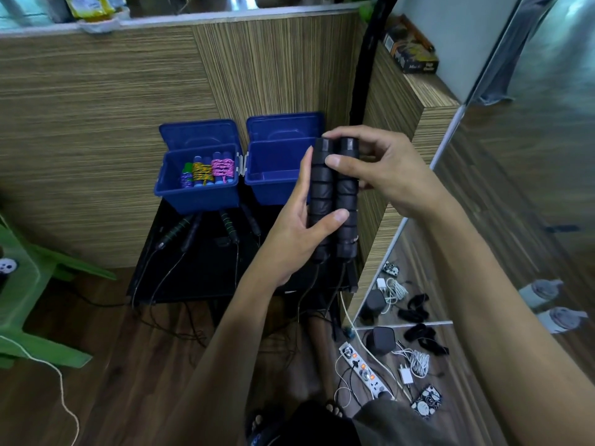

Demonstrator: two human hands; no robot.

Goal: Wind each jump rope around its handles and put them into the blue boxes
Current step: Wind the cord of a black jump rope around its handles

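At the tabletop's (209, 278) far edge, the left blue box (196, 191) holds wound ropes (206, 171); the right blue box (273, 175) stands just beside it. Nearer lie two unwound ropes' handles (206, 228). Above the right edge, the left hand (296, 226) and right hand (376, 169) together grip two upright black handles (335, 201), cords dangling below.

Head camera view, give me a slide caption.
Both hands hold paired black rope handles above two blue boxes.

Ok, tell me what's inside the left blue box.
The left box holds wound ropes: pink, yellow, purple. Its front wall hides whatever lies beneath them.
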